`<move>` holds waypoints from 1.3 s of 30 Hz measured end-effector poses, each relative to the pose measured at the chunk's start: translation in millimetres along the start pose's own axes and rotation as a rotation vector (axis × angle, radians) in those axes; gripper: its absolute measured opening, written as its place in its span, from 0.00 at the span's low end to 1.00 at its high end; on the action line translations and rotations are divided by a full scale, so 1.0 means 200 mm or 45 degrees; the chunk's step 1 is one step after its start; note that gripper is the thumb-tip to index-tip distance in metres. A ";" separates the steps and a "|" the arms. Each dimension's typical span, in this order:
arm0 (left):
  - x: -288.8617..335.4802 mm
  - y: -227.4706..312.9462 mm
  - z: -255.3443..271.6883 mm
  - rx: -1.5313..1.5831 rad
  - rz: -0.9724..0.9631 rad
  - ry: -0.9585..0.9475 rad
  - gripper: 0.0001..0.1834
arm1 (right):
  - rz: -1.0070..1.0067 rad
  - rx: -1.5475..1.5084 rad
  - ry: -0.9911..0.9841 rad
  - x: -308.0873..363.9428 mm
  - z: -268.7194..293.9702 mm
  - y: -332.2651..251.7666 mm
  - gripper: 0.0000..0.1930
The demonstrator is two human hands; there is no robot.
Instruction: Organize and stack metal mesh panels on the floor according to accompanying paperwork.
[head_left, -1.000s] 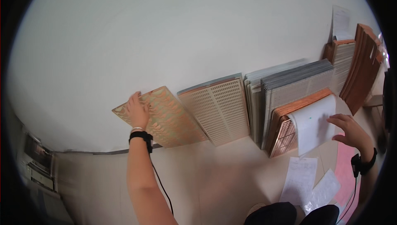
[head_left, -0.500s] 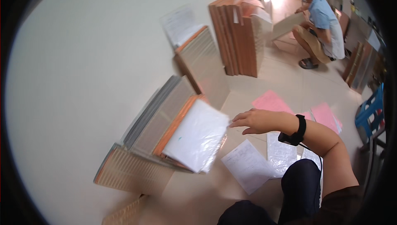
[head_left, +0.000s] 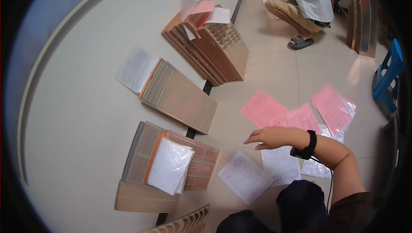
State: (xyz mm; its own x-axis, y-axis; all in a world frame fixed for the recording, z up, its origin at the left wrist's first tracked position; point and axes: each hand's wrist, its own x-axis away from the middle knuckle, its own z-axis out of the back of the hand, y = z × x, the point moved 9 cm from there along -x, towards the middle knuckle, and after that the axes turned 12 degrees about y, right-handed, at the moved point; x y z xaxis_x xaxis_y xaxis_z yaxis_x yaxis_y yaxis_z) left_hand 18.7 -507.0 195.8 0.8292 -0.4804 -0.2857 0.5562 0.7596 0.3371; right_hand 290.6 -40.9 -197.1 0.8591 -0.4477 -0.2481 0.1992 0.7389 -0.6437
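Observation:
My right hand (head_left: 269,138) reaches in from the lower right and hangs over the floor, palm down. It is open, with fingers loosely stretched, and nothing is in it. Below it lie a white printed sheet (head_left: 244,177) and another white sheet (head_left: 280,166). Just beyond the hand are pink sheets (head_left: 262,108), and one pink sheet (head_left: 329,108) has clear plastic under its edge. To the hand's left, a white paper packet in clear plastic (head_left: 169,164) rests against patterned panels (head_left: 204,160) leaning on the wall. My left hand is out of view.
More panels lean along the wall: a single panel (head_left: 180,98) with a paper and a thick brown stack (head_left: 206,51). A person (head_left: 311,1) squats at the far end. At the right stand a blue plastic stool (head_left: 388,78) and upright boards (head_left: 362,27).
The view has swung, so the wall panels appear lower and further left. My right hand stays open over the floor, now farther from the plastic-wrapped packet.

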 end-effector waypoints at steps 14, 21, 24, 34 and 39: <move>0.04 2.13 -1.21 0.453 -1.040 -0.049 0.11 | -0.463 -0.527 0.688 0.83 0.49 0.30 0.31; 0.66 2.74 -1.89 0.463 -1.900 0.032 0.08 | 0.110 0.830 1.447 0.89 1.12 -0.20 0.38; 0.82 2.80 -2.08 0.450 -2.030 0.161 0.05 | -0.081 0.900 1.171 0.79 1.19 -0.23 0.36; 0.91 2.98 -2.12 0.470 -2.180 0.234 0.19 | -0.514 0.835 1.018 0.80 1.29 0.34 0.06; 0.79 2.76 -1.98 0.904 -1.867 -0.008 0.25 | -0.604 0.701 1.230 0.87 1.46 0.54 0.07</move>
State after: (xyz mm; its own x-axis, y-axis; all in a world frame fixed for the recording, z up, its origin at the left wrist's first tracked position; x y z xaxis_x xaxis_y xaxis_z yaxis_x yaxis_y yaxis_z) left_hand 436.3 9.8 -17.9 -0.4055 -0.5720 -0.7130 0.7351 -0.6677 0.1177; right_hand 599.8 108.3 -99.0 -0.0139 -0.7502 -0.6611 0.7753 0.4095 -0.4810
